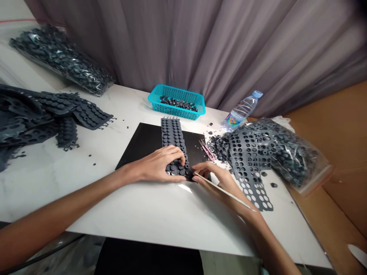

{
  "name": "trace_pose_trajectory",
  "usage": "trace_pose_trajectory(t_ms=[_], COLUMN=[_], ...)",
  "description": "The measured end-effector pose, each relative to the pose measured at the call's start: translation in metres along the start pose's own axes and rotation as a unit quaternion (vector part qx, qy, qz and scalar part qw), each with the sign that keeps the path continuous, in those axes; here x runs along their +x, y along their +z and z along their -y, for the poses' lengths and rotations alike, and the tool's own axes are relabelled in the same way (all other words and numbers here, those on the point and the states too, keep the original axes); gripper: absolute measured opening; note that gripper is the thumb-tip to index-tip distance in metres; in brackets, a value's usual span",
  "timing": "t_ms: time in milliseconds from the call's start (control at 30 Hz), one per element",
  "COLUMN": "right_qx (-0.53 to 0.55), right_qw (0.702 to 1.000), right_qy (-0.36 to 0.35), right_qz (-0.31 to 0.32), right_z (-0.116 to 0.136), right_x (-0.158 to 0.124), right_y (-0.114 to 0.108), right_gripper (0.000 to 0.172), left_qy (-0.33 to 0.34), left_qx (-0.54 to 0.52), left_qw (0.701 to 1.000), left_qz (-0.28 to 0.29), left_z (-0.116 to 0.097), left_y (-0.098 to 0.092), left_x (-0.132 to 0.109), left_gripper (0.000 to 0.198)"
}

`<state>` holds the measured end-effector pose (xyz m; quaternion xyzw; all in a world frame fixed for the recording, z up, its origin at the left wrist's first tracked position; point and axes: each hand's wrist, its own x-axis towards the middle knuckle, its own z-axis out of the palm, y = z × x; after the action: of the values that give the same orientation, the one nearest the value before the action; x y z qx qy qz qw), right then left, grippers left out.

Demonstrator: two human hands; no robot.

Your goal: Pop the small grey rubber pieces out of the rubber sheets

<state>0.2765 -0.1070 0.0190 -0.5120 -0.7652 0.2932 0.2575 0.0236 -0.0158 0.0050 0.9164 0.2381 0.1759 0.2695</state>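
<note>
A dark rubber strip with rows of round raised pieces point(171, 131) lies on a black mat point(143, 139). My left hand point(164, 164) holds down its near end, fingers curled over it and thumb along the near edge. Between the fingers of my right hand point(213, 175) is a thin, pale, stick-like tool point(229, 195), its long end pointing back toward my wrist. The fingertips of that hand are at the strip's near right corner. What they touch there is too small to make out. Pink-handled snips point(208, 151) lie just beyond my right hand.
A turquoise basket point(177, 110) holds small dark pieces. Right stand a water bottle point(241, 112), loose pieces point(219, 147), a punched-out rubber sheet point(249, 162) and a filled bag point(301, 160). Left lie more strips point(91, 114) and another filled bag point(65, 61).
</note>
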Motion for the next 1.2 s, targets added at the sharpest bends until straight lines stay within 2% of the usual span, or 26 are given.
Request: trace_pose_trajectory(t_ms=[100,267,500,733,900,1200], right_qx=[0.002,-0.029,-0.074,-0.091,-0.117,-0.147], right_qw=[1.0,0.998,0.992,0.989,0.98,0.971], right_qy=[-0.002,-0.048,-0.095,-0.115,-0.163,-0.186], right_qz=[0.018,0.019,0.022,-0.005,-0.01,-0.005], right_z=[0.001,0.001,0.006,-0.013,-0.024,-0.024], right_x=[0.0,0.002,0.004,0.006,0.008,0.01], right_y=[-0.003,0.001,-0.002,0.007,0.013,0.013], right_gripper=[0.018,0.014,0.016,0.015,0.022,0.024], left_qy=[-0.004,0.005,0.017,0.006,-0.002,-0.017], left_qx=[0.01,0.062,0.085,0.07,0.054,0.044], left_qw=[1.0,0.997,0.996,0.997,0.997,0.997], left_qz=[-0.014,-0.04,-0.035,-0.042,-0.049,-0.066], left_z=[-0.001,-0.002,-0.003,-0.004,-0.004,-0.004], left_y=[0.003,0.013,0.014,0.015,0.017,0.022], left_x=[0.001,0.003,0.002,0.003,0.003,0.003], left_gripper=[0.032,0.028,0.022,0.022,0.022,0.025])
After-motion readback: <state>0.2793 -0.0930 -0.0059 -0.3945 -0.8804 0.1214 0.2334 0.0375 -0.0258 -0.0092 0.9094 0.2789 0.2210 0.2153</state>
